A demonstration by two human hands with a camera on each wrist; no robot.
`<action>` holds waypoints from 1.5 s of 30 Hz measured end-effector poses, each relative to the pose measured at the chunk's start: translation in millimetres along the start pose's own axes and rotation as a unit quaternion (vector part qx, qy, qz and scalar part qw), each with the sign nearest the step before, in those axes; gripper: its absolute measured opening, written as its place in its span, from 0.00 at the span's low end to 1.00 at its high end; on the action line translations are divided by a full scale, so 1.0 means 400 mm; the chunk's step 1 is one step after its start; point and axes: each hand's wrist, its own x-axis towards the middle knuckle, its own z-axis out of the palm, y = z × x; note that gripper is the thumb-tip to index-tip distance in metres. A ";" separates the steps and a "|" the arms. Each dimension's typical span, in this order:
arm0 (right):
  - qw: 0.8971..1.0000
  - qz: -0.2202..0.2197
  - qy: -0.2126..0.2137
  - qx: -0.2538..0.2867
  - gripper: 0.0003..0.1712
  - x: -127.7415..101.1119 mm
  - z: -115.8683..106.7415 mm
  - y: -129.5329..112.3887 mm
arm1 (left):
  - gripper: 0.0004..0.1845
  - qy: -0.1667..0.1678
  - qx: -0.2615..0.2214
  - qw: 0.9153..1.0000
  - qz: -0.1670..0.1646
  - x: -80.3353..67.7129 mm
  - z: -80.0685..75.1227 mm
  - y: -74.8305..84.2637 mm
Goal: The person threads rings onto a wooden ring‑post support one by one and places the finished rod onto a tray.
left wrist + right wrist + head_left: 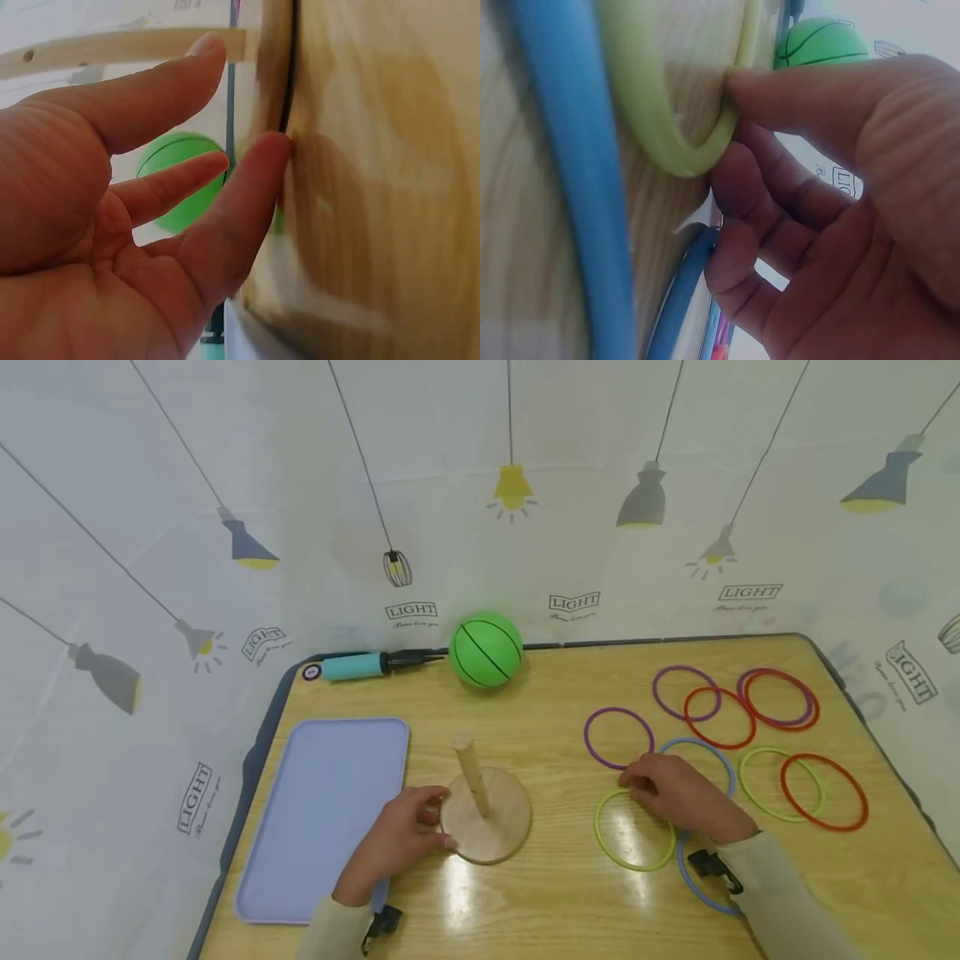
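Note:
A round wooden base [506,831] with an upright peg [471,768] stands mid-table. Beside its left edge is my left hand [401,831], thumb and fingers spread. In the left wrist view one fingertip touches the base's rim [276,82]. My right hand [686,797] pinches a yellow-green ring [637,868] at its far edge between thumb and fingers. The right wrist view shows this ring [641,97] close up, next to a blue ring [592,195]. A purple ring [618,709] lies just beyond the right hand, and a blue ring [697,741] is partly hidden under it.
A lavender tray [330,818] lies at the left. Along the back are a turquoise hand pump [352,667] and a green ball [486,650]. Several more rings, including a red ring [840,829], overlap at the right. A patterned curtain [450,527] surrounds the table.

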 end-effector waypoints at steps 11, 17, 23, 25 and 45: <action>0.999 0.022 0.003 -0.023 0.07 0.003 0.006 -0.011 | 0.36 0.019 0.048 0.999 0.002 0.012 0.029 0.009; 1.000 0.015 0.009 0.009 0.08 0.014 0.001 -0.014 | 0.36 0.026 0.058 0.998 0.008 0.008 0.030 0.008; 0.999 0.006 0.011 0.051 0.10 0.025 -0.006 -0.023 | 0.37 0.025 0.051 0.998 -0.004 0.011 0.032 0.006; 0.998 0.005 0.016 0.066 0.10 0.031 -0.011 -0.032 | 0.37 0.025 0.051 0.998 -0.003 0.012 0.033 0.006; 0.942 -0.031 0.081 0.325 0.13 0.075 -0.179 -0.240 | 0.37 0.011 0.055 0.998 0.006 0.009 0.027 0.017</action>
